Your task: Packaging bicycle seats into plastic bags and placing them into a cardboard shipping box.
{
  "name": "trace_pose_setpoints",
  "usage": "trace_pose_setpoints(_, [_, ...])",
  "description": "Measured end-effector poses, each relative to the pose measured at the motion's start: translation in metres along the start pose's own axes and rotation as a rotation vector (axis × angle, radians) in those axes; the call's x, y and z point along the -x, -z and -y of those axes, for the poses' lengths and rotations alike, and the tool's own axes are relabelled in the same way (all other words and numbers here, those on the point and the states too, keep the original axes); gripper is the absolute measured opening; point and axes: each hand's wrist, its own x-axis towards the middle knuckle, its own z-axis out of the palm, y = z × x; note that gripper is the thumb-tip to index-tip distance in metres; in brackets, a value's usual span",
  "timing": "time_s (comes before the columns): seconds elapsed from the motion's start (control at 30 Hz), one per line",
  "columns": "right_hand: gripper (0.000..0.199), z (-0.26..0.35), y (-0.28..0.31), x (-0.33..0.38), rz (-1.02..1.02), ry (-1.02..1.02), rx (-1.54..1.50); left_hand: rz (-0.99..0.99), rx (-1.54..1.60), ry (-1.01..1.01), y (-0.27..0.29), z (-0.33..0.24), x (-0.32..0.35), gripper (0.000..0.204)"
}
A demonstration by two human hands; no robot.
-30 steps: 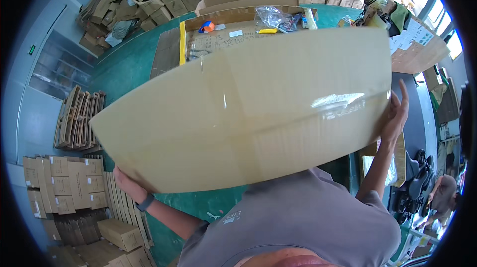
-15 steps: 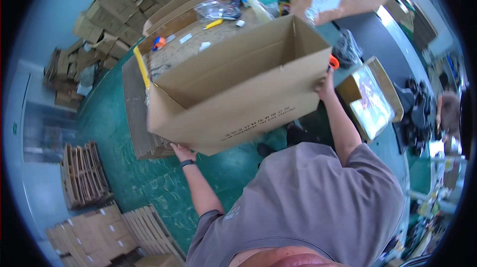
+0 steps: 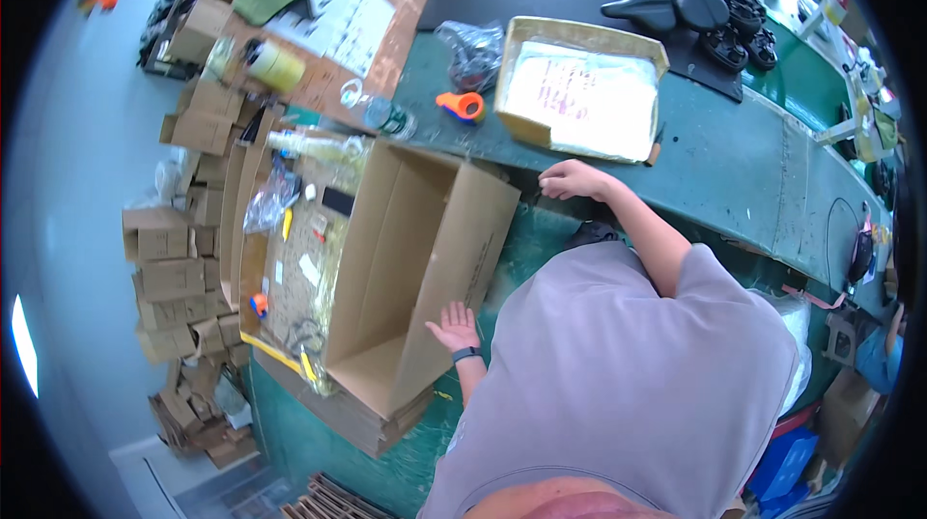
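An open cardboard box [image 3: 459, 253] stands ahead-left, a strip of floor [image 3: 519, 247] on its near side. The left hand [image 3: 457, 328], spread and empty, meets or nears its wall; the right hand [image 3: 574, 180] curls near the table's [image 3: 739, 164] edge, contents unclear.

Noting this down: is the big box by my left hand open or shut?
Open: the big box has no flap across it; its inner walls show.

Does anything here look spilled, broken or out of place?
Nothing looks spilled or broken. The cardboard boxes by the wall do look untidy, jumbled at uneven angles. The open carton beside the left hand shows no obvious damage.
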Motion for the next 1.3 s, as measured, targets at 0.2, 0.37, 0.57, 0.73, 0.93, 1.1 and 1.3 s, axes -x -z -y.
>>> trace_pose_setpoints(0.2, [0.03,-0.056,0.283,0.079,-0.953,0.181,-0.355,0.024,-0.621,0.174,-0.146,0.151,-0.016,0.081])
trace_pose_setpoints(0.37, [0.05,-0.14,0.505,0.103,-1.227,0.108,-0.657,0.456,-1.23,0.056,-0.293,0.25,0.013,0.053])
trace_pose_setpoints(0.57, [0.065,-0.106,0.712,0.072,-1.287,0.614,-1.226,0.654,-1.438,-0.118,-0.387,0.293,0.039,0.043])
trace_pose_setpoints(0.73, [0.054,-0.184,0.847,0.065,-1.113,0.351,-1.336,0.755,-1.457,-0.09,-0.442,0.331,0.047,0.039])
trace_pose_setpoints(0.93, [0.074,-0.209,0.775,0.077,-1.046,0.353,-1.316,0.295,-1.577,-0.775,-0.468,0.307,0.029,0.021])
trace_pose_setpoints(1.1, [0.094,-0.295,0.649,0.19,-0.455,0.758,-1.368,-0.324,-1.821,-1.432,-0.436,0.201,-0.013,0.09])
trace_pose_setpoints(1.3, [0.104,-0.271,0.391,0.216,-1.054,-0.076,-1.606,-0.655,-1.57,-0.708,-0.402,0.069,-0.106,0.127])
